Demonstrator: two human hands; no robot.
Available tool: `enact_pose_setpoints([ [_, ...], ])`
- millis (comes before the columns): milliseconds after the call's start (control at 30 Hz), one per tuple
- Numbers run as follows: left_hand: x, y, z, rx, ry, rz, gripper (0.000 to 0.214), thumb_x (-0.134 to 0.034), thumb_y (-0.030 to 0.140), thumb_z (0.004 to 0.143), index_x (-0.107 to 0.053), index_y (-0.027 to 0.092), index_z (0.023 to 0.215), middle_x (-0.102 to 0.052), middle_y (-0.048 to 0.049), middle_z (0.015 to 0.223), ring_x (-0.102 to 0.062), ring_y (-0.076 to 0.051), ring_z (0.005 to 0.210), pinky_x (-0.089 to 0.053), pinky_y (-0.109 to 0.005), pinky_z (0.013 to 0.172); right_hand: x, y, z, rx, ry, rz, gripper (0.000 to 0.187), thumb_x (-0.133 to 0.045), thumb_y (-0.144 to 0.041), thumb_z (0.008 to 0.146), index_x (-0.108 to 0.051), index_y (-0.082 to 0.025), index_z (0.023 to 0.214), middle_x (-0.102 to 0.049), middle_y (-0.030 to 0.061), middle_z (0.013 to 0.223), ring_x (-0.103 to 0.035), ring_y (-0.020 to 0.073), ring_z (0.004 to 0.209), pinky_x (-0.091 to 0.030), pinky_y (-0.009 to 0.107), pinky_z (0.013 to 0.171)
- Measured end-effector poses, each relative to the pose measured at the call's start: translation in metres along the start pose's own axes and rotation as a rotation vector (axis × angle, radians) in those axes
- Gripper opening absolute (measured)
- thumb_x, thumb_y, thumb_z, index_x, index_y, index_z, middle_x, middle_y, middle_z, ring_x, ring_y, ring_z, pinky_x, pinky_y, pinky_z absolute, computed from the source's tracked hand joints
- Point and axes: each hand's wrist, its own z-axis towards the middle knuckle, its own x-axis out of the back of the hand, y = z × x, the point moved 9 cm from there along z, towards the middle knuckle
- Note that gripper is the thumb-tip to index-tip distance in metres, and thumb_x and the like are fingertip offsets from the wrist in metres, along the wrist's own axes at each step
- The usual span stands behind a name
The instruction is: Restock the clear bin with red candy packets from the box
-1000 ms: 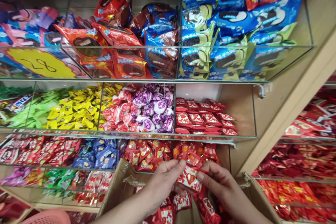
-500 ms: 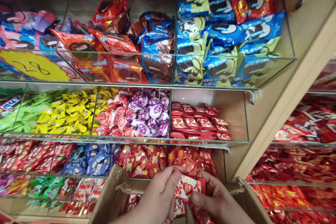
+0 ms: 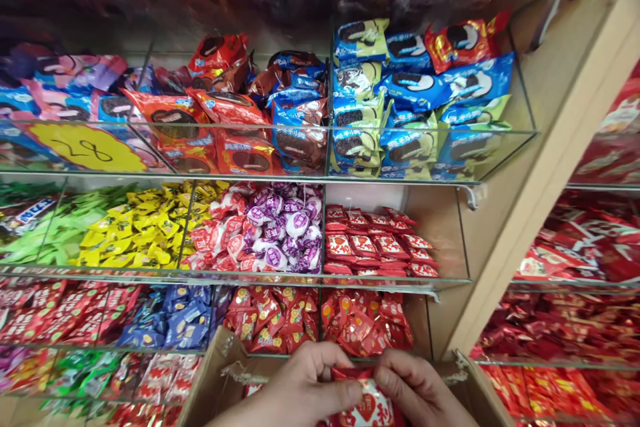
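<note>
At the bottom of the view, my left hand [image 3: 305,383] is closed on a small red-and-white candy packet [image 3: 369,403], its thumb lying across the front. My right hand [image 3: 417,387] pinches at the same packet's upper right side, its fingers curled. More red wrapper shows behind the packet, but how many packets I hold is hidden. Both hands are above an open cardboard box [image 3: 207,367], where part of another red-and-white packet [image 3: 254,389] shows beside my left wrist. Matching packets [image 3: 380,243] are stacked in the shelf compartment ahead.
Glass dividers split the shelves. Purple and red twist-wrapped candies [image 3: 273,227] adjoin the stacked packets, with yellow packets [image 3: 145,223] further left. Cookie packs [image 3: 360,100] fill the shelf above, with a yellow price tag [image 3: 90,147]. A wooden upright [image 3: 540,180] stands at right.
The view has tilted up, so the shelves appear lower and the hands sit nearer the bottom edge. The packet has turned between my fingers, and my left thumb now lies across it.
</note>
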Motion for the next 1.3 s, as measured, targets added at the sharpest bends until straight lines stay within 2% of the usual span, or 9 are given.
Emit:
enact_pose_setpoints([
  [133, -0.012, 0.001, -0.002, -0.002, -0.164, 0.250, 0.038, -0.048, 0.048, 0.076, -0.047, 0.014, 0.059, -0.029, 0.0067, 0.052, -0.024, -0.005, 0.049, -0.016, -0.019, 0.043, -0.002, -0.011, 0.001, 0.052, -0.054, -0.120, 0.038, -0.041, -0.048, 0.079, -0.040, -0.018, 0.056, -0.035, -0.0044, 0.054, -0.032, 0.0095, 0.053, -0.025, 0.021, 0.049],
  [233, -0.012, 0.000, 0.000, -0.029, -0.157, 0.269, 0.041, -0.043, 0.048, 0.079, -0.047, 0.013, 0.057, -0.025, 0.0066, 0.050, -0.022, -0.005, 0.047, -0.015, -0.019, 0.042, 0.002, -0.005, 0.002, 0.018, -0.014, -0.045, 0.038, -0.045, -0.050, 0.076, -0.042, -0.017, 0.057, -0.034, -0.0049, 0.053, -0.030, 0.0087, 0.052, -0.025, 0.020, 0.047],
  [333, -0.012, 0.003, 0.001, -0.049, -0.116, 0.189, 0.040, -0.045, 0.049, 0.078, -0.059, 0.012, 0.071, -0.034, 0.0057, 0.053, -0.027, -0.006, 0.049, -0.020, -0.018, 0.044, 0.010, 0.000, 0.002, -0.016, 0.068, 0.014, 0.038, -0.050, -0.050, 0.074, -0.043, -0.017, 0.057, -0.033, -0.0050, 0.053, -0.031, 0.0085, 0.051, -0.025, 0.020, 0.047],
  [567, -0.034, 0.015, -0.008, -0.061, -0.326, -0.114, 0.030, -0.054, 0.037, 0.076, -0.062, 0.015, 0.094, -0.055, -0.0005, 0.075, -0.046, -0.010, 0.067, -0.037, -0.022, 0.069, 0.016, -0.002, 0.004, -0.054, 0.037, 0.142, 0.033, -0.051, -0.046, 0.075, -0.044, -0.017, 0.061, -0.038, -0.0058, 0.051, -0.034, 0.0069, 0.046, -0.029, 0.018, 0.042],
  [733, -0.013, 0.008, 0.000, -0.042, -0.063, -0.220, 0.031, -0.053, 0.037, 0.077, -0.059, 0.015, 0.098, -0.058, -0.0021, 0.076, -0.049, -0.009, 0.062, -0.039, -0.020, 0.055, 0.061, -0.033, -0.013, 0.188, 0.491, -0.262, 0.015, -0.046, -0.031, 0.082, -0.051, -0.019, 0.088, -0.055, 0.0038, 0.078, -0.054, 0.0146, 0.071, -0.045, 0.025, 0.062],
  [800, -0.008, 0.008, 0.002, -0.055, 0.015, -0.239, 0.033, -0.054, 0.036, 0.077, -0.057, 0.014, 0.101, -0.058, -0.0020, 0.077, -0.049, -0.009, 0.063, -0.040, -0.019, 0.054, 0.053, -0.056, -0.024, 0.370, 0.526, -0.465, 0.013, -0.049, -0.026, 0.080, -0.051, -0.019, 0.091, -0.056, 0.0062, 0.086, -0.056, 0.0160, 0.078, -0.047, 0.025, 0.066],
  [933, -0.006, 0.005, 0.003, -0.032, 0.073, -0.290, 0.044, -0.057, 0.036, 0.075, -0.049, 0.013, 0.112, -0.055, 0.0000, 0.074, -0.048, -0.008, 0.062, -0.040, -0.020, 0.057, 0.005, -0.082, -0.034, 0.662, 0.414, -0.799, 0.035, -0.060, -0.031, 0.072, -0.051, -0.015, 0.101, -0.059, 0.0116, 0.094, -0.056, 0.0214, 0.087, -0.051, 0.031, 0.072],
  [1100, -0.008, 0.003, 0.001, -0.062, 0.016, -0.340, 0.084, -0.062, 0.037, 0.071, -0.009, 0.018, 0.134, -0.041, 0.0090, 0.056, -0.039, -0.005, 0.053, -0.034, -0.017, 0.056, -0.017, -0.075, -0.033, 0.754, 0.436, -1.009, 0.018, -0.053, -0.025, 0.078, -0.056, -0.012, 0.090, -0.065, 0.0117, 0.088, -0.059, 0.0222, 0.084, -0.052, 0.035, 0.073],
  [1300, -0.012, 0.012, -0.005, -0.077, -0.136, -0.042, 0.063, -0.056, 0.029, 0.073, -0.027, 0.022, 0.128, -0.039, 0.0074, 0.058, -0.037, -0.006, 0.053, -0.031, -0.018, 0.053, -0.008, -0.080, -0.043, 0.813, 0.406, -1.060, 0.022, -0.034, -0.017, 0.087, -0.055, -0.014, 0.093, -0.068, 0.0084, 0.089, -0.063, 0.0176, 0.083, -0.053, 0.025, 0.070],
])
